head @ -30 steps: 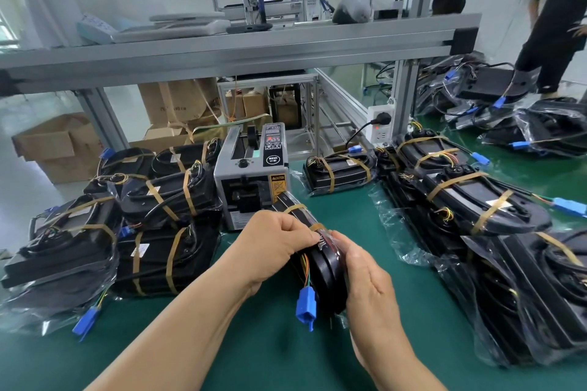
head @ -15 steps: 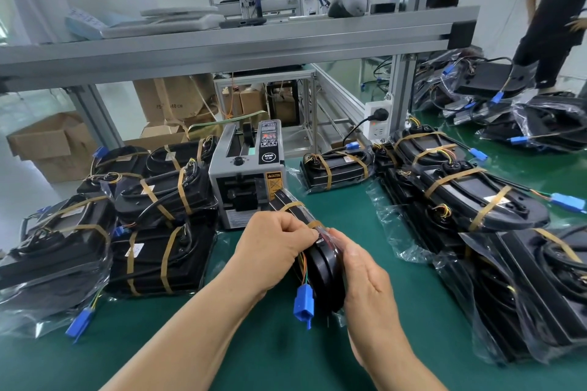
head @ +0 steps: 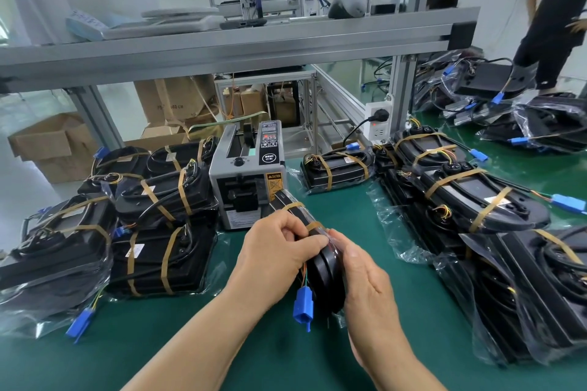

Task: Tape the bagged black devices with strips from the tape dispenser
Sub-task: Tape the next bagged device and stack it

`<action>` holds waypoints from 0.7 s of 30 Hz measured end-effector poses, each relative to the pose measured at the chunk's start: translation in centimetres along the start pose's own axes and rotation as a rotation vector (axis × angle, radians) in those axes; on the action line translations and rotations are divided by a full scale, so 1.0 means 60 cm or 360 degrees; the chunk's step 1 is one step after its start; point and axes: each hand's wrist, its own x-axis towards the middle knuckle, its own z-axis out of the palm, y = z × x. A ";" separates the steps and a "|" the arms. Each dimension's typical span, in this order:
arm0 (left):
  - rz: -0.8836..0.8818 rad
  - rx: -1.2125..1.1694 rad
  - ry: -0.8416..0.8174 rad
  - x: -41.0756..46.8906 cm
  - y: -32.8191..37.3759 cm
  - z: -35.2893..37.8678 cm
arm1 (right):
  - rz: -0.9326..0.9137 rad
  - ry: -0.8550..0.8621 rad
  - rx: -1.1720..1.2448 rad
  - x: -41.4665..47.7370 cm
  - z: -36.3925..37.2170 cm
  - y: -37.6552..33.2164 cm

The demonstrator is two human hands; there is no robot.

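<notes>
Almost nothing has moved since the earlier frames: both hands stay on the same bagged device (head: 327, 270) at lower centre of the frame, and only the view has shifted slightly. The device stands on edge on the green mat (head: 254, 343), its far end reaching to just in front of the tape dispenser (head: 247, 174). The left hand (head: 276, 254) grips it from the left with fingers curled over the top edge, the thumb pressing down beside a brown tape strip (head: 313, 225) that crosses the bag. The right hand (head: 368, 282) holds the other side, thumb lying along the top edge close to the left thumb; its fingers are hidden behind the device. A blue connector (head: 303, 306) hangs on thin wires from the device, below the left hand.

The grey dispenser sits at centre, control panel facing up. A stack of taped devices (head: 158, 251) fills the left of the frame, touching the dispenser's side. One taped device (head: 336, 168) lies alone right of the dispenser, and a long row of bagged devices (head: 476, 200) runs down the right side. An aluminium shelf (head: 254, 44) spans the upper frame, with cardboard boxes (head: 47, 146) at the left edge beyond the mat. A person in black (head: 552, 25) stands at upper right.
</notes>
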 end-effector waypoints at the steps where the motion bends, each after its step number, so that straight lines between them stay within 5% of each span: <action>1: -0.0025 -0.0030 0.0051 0.002 -0.001 0.002 | -0.0007 0.0012 -0.0023 0.000 0.000 -0.001; 7: -0.0097 -0.0169 0.0133 0.016 -0.003 0.008 | -0.0009 0.0030 -0.0048 0.001 0.002 -0.007; 17: -0.0066 -0.0111 -0.0297 0.024 -0.005 -0.031 | 0.0041 0.0007 0.0002 -0.004 0.002 -0.012; 21: -0.0065 -0.0249 -0.0163 0.021 -0.013 -0.018 | 0.0019 0.0017 -0.0007 -0.005 0.000 -0.015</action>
